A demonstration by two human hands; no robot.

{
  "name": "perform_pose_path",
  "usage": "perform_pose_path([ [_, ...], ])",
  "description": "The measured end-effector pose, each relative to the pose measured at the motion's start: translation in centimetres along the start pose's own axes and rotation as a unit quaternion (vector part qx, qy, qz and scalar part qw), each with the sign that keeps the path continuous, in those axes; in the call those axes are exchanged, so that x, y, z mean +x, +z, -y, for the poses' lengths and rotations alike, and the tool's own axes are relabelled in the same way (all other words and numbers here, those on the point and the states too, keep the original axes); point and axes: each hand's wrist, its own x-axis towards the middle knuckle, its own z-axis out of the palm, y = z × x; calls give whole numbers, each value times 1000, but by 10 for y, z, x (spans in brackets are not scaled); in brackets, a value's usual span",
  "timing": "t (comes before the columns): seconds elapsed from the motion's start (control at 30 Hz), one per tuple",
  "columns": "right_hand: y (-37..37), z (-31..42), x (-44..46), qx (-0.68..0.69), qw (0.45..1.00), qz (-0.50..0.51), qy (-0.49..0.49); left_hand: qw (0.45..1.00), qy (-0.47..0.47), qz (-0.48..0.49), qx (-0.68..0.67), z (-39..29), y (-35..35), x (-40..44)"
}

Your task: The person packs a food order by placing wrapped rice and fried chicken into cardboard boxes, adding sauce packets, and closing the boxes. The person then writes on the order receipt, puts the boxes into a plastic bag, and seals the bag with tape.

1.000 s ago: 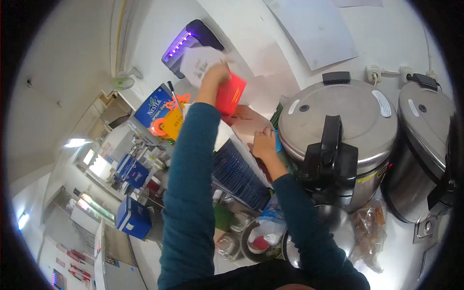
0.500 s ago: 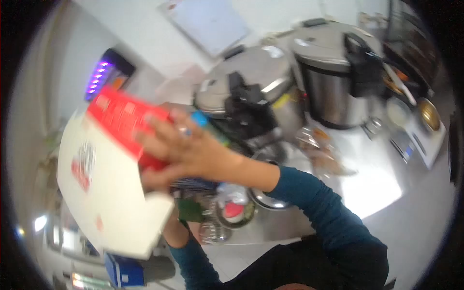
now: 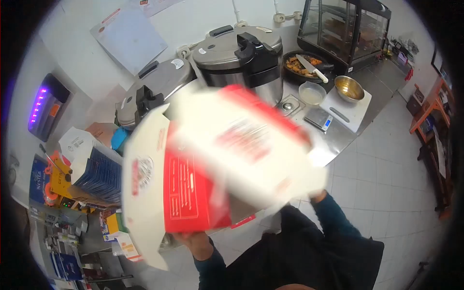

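Note:
A red and white paper food box (image 3: pixel 186 198) with wide printed flaps fills the middle of the head view. My left hand (image 3: pixel 195 243) grips its lower edge from beneath, fingers mostly hidden behind the red panel. On the right, a second white printed section (image 3: pixel 251 140) with a red edge is smeared by motion. I cannot tell whether it belongs to the same box or to another. My right hand (image 3: pixel 317 196) is at that section's right side, nearly all covered by it, so its fingers do not show.
Two large rice cookers (image 3: pixel 237 50) stand behind on the counter. To the right are a pan of food with a knife (image 3: pixel 311 67), a metal bowl (image 3: pixel 349 89), a cutting board (image 3: pixel 358 116) and a digital scale (image 3: pixel 318 119). Stacked folded boxes (image 3: pixel 99 174) stand at left.
The view has swung right. The box has moved from the left to the middle, with a white section now spread to the right. My right hand has left the red panel's front.

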Motion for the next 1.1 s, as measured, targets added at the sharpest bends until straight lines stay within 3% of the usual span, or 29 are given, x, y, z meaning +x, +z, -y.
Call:
perform_pose_path([
  [0.07, -38, -59, -45, -200, 966, -54, 153, 996, 14, 80, -48, -13, 47, 31],
  [0.13, -75, -62, -48, -215, 931, -176, 236, 986, 24, 154, -60, -21, 101, 70],
  [0.2, -89, -109, -86, -308, 913, -140, 227, 974, 23, 222, -42, -26, 152, 113],
  [0.3, -93, -152, -110, -184, 917, -202, 290, 958, 5, 285, 17, -23, 212, 174],
  [0.37, -92, -179, -118, -157, 930, -141, 300, 975, 43, 218, 27, -18, 230, 198],
  [0.43, -93, -198, -122, -169, 942, -45, 286, 976, -18, 218, 5, -16, 239, 213],
  [0.47, -99, -209, -123, -283, 938, 80, 183, 975, -52, 216, -6, -13, 241, 217],
  [0.53, -98, -207, -113, -258, 948, 81, 166, 987, -55, 139, -56, -14, 213, 220],
  [0.6, -109, -187, -97, -166, 941, 121, 269, 993, -45, 41, -103, -8, 156, 221],
  [0.63, -110, -184, -103, -92, 957, 76, 263, 991, -29, -13, -129, 1, 112, 225],
  [0.67, -111, -181, -109, -17, 965, 30, 258, 995, -25, -94, -27, 7, 55, 228],
  [0.7, -115, -166, -110, 9, 948, 11, 319, 979, 2, -201, 13, 34, 2, 225],
  [0.73, -118, -159, -128, -40, 936, -21, 350, 938, -64, -340, 40, 30, -56, 220],
  [0.8, -127, -158, -169, -206, 897, -96, 379, 811, -93, -574, 66, 87, -128, 211],
  [0.87, -143, -177, -184, -341, 891, -192, 229, 803, -73, -531, 259, 151, -197, 208],
  [0.9, -154, -174, -161, -411, 868, -224, 165, 884, -125, -448, 49, 163, -218, 209],
  [0.93, -164, -163, -121, -478, 834, -255, 102, 913, -167, -334, -165, 174, -238, 211],
  [0.97, -171, -160, -93, -478, 824, -292, 89, 886, -200, -197, -369, 185, -252, 211],
  [1.0, -171, -154, -65, -478, 811, -329, 78, 884, -160, -189, -397, 194, -258, 211],
  [1.07, -145, -115, 23, -387, 830, -385, -112, 870, -74, -170, -457, 209, -255, 216],
  [1.1, -125, -103, 52, -334, 849, -385, -140, 868, -86, -171, -458, 212, -257, 220],
])
